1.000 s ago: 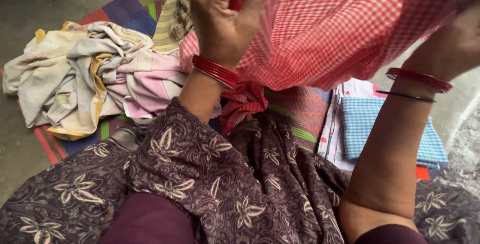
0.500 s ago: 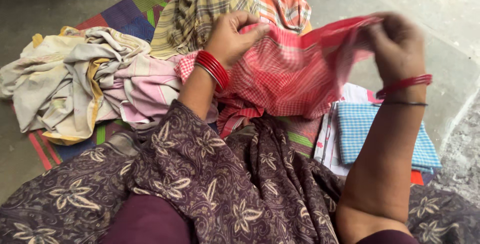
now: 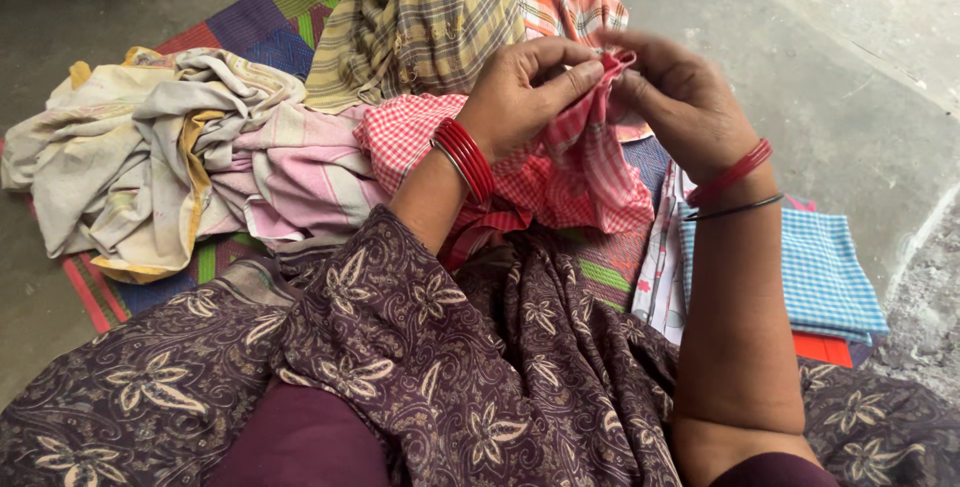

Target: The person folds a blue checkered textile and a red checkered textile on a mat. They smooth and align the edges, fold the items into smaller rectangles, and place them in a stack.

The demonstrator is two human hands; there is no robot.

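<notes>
Left hand: we see the left hand [image 3: 530, 87] raised over the lap, its grip pinched shut on the top edge of the red checked cloth [image 3: 560, 162], thumb pressed against the forefinger.
Right hand: the right hand [image 3: 675, 97] meets the left one at the same edge, its grip also closed on the cloth, fingertips touching those of the other hand.
Cloth: it hangs bunched from both hands, its lower folds resting on the lap and on the pile beside it.
Wrists: red bangles [image 3: 465, 159] circle the left wrist; the right one carries red bangles too.
Pile: we note a heap of crumpled pale cloths [image 3: 170, 157] to the left and a plaid cloth [image 3: 420, 17] beyond the hands.
Folded stack: a blue checked cloth [image 3: 825, 272] lies folded to the right.
Underlay: a striped mat [image 3: 260, 17] on the floor.
</notes>
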